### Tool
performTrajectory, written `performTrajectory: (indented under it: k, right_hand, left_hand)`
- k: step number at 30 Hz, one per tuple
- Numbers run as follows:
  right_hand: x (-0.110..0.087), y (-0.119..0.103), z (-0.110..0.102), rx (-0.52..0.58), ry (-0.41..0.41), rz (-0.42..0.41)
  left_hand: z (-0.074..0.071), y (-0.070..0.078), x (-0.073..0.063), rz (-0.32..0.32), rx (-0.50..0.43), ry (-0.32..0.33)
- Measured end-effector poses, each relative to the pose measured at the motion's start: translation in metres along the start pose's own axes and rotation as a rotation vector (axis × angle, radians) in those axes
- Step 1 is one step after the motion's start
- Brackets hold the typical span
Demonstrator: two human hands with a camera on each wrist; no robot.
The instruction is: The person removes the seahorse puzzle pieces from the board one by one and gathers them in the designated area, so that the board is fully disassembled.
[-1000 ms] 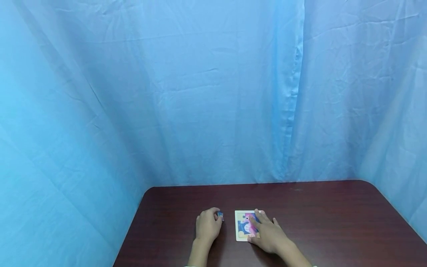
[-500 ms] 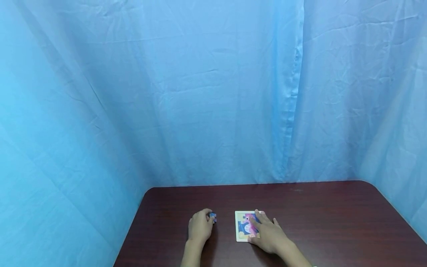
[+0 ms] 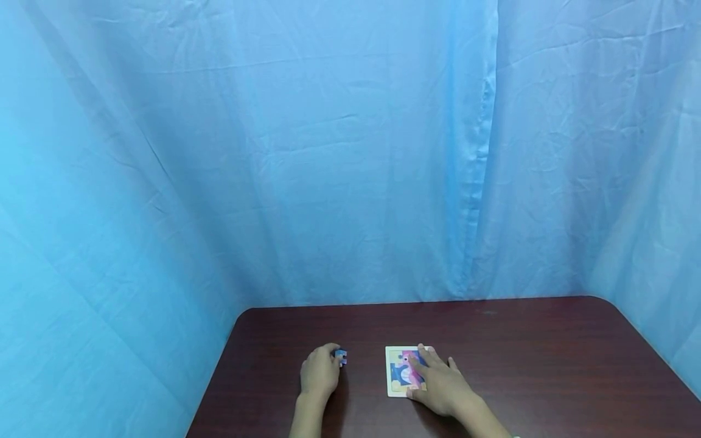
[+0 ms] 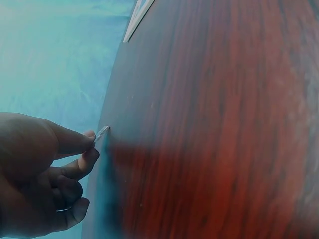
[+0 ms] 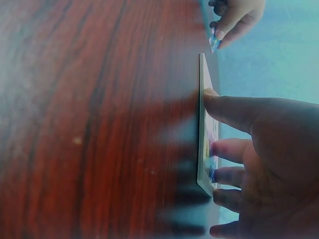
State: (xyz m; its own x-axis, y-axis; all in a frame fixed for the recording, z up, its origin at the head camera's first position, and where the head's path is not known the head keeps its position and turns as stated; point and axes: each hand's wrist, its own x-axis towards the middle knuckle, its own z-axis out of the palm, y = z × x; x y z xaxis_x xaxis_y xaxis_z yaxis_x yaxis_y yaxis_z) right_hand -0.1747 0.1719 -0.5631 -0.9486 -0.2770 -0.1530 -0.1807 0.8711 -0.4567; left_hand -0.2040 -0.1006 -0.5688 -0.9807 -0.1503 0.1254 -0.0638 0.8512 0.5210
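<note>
My left hand pinches a small blue jigsaw puzzle piece between thumb and fingertips. In the left wrist view the piece appears edge-on, one end at the tabletop. To its right lies a square puzzle board with a white frame and a pink and blue animal picture. My right hand rests on the board's right part with fingers spread, covering some of the picture. The right wrist view has that thumb and the fingertips touching the board from above.
Both lie on a dark reddish-brown wooden table with rounded far corners. Pale blue curtains hang behind it and along both sides.
My left hand has moved left with the puzzle piece, away from the board, and more of the piece shows beyond its fingertips. The right hand and the board have stayed put.
</note>
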Motion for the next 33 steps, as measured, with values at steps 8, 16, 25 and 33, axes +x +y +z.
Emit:
performTrajectory:
  k: [8, 16, 25, 33]
  right_hand:
    - [0.0012, -0.0010, -0.0016, 0.000, -0.015, 0.005]
    - [0.0025, -0.0008, -0.0010, -0.022, 0.000, -0.002]
    - [0.0019, 0.0029, -0.0004, -0.021, -0.002, 0.005]
    - [0.0009, 0.0045, 0.0003, -0.001, 0.009, 0.015]
  left_hand:
    - [-0.0029, -0.0024, -0.0001, -0.037, -0.026, -0.016]
    - [-0.0039, -0.0032, 0.0001, -0.029, -0.026, -0.001]
    - [-0.0016, -0.0045, 0.0009, -0.063, -0.018, 0.011]
    - [-0.0026, -0.0020, 0.0004, -0.063, -0.064, 0.022]
